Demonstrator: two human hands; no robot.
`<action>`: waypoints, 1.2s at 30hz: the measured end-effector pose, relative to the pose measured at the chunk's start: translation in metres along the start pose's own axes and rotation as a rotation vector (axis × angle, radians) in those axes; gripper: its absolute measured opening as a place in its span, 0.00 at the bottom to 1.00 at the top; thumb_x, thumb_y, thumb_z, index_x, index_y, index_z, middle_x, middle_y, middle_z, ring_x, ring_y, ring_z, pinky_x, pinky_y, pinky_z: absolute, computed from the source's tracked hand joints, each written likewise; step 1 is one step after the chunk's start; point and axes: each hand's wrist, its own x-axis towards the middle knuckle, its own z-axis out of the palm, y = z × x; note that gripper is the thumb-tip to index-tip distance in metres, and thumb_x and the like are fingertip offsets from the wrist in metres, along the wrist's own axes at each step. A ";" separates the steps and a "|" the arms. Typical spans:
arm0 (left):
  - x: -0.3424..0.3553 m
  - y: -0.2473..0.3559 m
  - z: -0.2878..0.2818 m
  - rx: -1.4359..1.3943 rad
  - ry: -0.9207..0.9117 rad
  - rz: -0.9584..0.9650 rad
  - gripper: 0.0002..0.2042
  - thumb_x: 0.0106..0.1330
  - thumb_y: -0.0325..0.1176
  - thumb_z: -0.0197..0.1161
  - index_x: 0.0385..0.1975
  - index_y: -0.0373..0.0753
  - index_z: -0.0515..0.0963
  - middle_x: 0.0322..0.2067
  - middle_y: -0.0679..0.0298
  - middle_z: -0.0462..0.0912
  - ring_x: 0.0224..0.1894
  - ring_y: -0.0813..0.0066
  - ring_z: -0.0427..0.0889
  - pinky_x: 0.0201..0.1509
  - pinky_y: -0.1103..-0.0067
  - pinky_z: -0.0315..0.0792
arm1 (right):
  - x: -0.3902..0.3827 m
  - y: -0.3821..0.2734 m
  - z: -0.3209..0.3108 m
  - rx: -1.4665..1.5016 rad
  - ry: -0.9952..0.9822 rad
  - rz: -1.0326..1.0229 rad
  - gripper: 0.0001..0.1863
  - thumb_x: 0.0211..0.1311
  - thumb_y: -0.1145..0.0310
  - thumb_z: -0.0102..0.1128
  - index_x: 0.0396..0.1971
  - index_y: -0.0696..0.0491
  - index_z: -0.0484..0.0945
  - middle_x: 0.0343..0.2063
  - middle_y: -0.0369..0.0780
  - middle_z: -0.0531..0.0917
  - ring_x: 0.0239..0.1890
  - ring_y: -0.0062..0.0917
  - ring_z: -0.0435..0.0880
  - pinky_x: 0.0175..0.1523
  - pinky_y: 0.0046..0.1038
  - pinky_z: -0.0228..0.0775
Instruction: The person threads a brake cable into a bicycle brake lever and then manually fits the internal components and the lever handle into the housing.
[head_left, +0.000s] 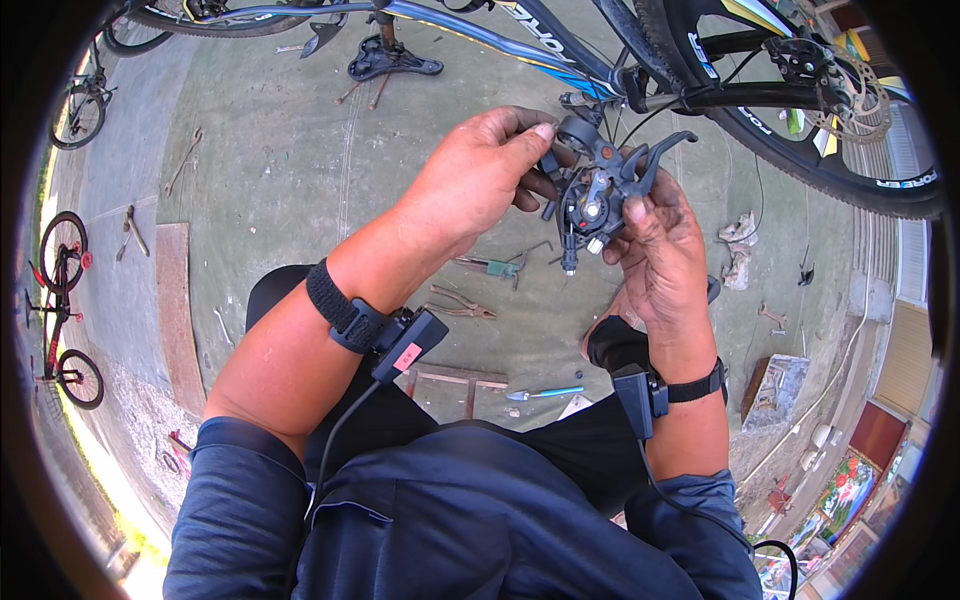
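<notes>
Hands: left hand (478,178) and right hand (655,245) both grip a black brake-lever assembly (598,190).
Ground: worn concrete floor (270,170), outdoors.
Around: bicycle (700,70) ahead; pliers (462,305) and screwdriver (543,393) below.

Single head view, looking steeply down, close over both hands' fingers (540,135); ground beyond, rim probably distorted.
</notes>
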 end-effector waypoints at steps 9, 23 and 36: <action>0.000 0.004 -0.002 -0.070 -0.012 -0.011 0.19 0.72 0.45 0.56 0.49 0.32 0.74 0.41 0.61 0.83 0.36 0.79 0.81 0.36 0.82 0.74 | 0.002 0.002 0.000 -0.088 0.045 -0.054 0.30 0.62 0.64 0.66 0.61 0.59 0.67 0.44 0.38 0.82 0.34 0.15 0.80 0.29 0.15 0.67; 0.000 0.003 -0.004 0.025 -0.061 -0.092 0.26 0.64 0.49 0.67 0.46 0.29 0.77 0.40 0.57 0.82 0.36 0.73 0.82 0.42 0.78 0.77 | 0.004 0.001 0.000 -0.238 0.028 -0.061 0.30 0.60 0.65 0.68 0.60 0.57 0.71 0.40 0.35 0.84 0.31 0.09 0.74 0.29 0.12 0.60; 0.001 -0.001 0.001 0.062 -0.079 -0.180 0.30 0.66 0.58 0.59 0.45 0.30 0.76 0.33 0.58 0.81 0.32 0.73 0.82 0.37 0.78 0.77 | 0.001 -0.002 0.002 -0.195 0.032 -0.025 0.28 0.63 0.61 0.64 0.58 0.61 0.71 0.34 0.34 0.82 0.28 0.11 0.75 0.27 0.14 0.65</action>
